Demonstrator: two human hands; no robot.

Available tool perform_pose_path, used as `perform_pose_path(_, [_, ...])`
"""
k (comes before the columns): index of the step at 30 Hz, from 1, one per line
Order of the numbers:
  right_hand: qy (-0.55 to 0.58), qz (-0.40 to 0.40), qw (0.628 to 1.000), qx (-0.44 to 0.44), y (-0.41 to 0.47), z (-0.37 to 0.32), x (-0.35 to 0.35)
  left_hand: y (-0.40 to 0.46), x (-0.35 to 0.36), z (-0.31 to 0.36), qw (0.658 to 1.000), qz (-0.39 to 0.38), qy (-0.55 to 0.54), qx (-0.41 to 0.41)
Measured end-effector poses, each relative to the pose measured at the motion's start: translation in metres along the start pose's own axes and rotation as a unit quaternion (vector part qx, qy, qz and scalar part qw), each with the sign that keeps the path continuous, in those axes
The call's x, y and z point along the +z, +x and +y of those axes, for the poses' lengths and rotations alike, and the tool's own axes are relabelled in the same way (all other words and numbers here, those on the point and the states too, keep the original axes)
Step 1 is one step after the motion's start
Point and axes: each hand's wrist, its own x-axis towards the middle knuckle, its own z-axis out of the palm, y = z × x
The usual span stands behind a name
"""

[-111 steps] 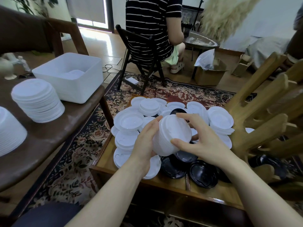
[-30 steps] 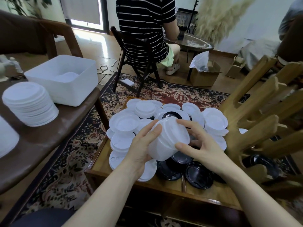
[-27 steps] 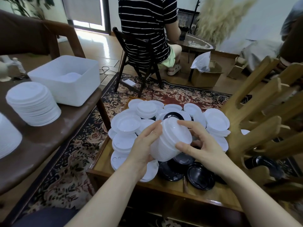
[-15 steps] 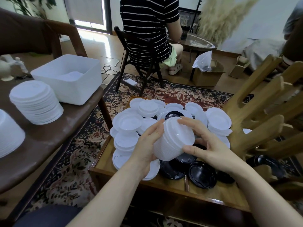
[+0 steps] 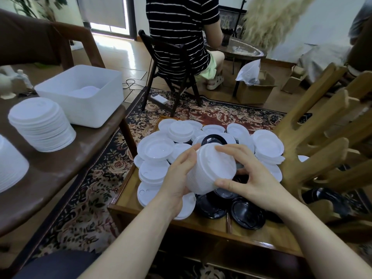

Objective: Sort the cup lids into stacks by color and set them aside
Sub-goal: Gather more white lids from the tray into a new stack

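White lid stack (image 5: 211,170) sits between both hands, axis tilted up-right; left hand (image 5: 179,178) cradles, right hand (image 5: 251,178) grips.

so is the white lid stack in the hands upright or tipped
Tipped. The stack of white lids leans, its top face turned up and to the right, held above the tray between the left hand and right hand.

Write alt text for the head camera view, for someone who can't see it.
Two bare hands, left hand and right hand, hold a tilted stack of white plastic cup lids above a wooden tray table strewn with loose white and black lids. Another finished white lid stack stands on the brown side table.
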Motion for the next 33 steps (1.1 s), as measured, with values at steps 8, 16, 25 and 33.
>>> perform_pose_path(8, [-0.013, 0.037, 0.999, 0.0, 0.0, -0.003, 0.008, 0.005, -0.005, -0.006, 1.0, -0.025, 0.003, 0.013])
perform_pose_path(16, [-0.01, 0.073, 0.997, 0.001, 0.0, -0.006, 0.012, 0.006, -0.006, -0.008, 0.999, -0.045, 0.0, 0.022])
perform_pose_path(25, [0.005, 0.101, 0.995, 0.015, 0.0, -0.011, 0.021, 0.005, -0.007, -0.005, 0.998, -0.037, -0.008, 0.044])
perform_pose_path(33, [0.269, 0.06, 0.958, 0.079, 0.003, -0.015, 0.034, 0.005, -0.007, -0.002, 0.995, -0.038, -0.068, 0.061])
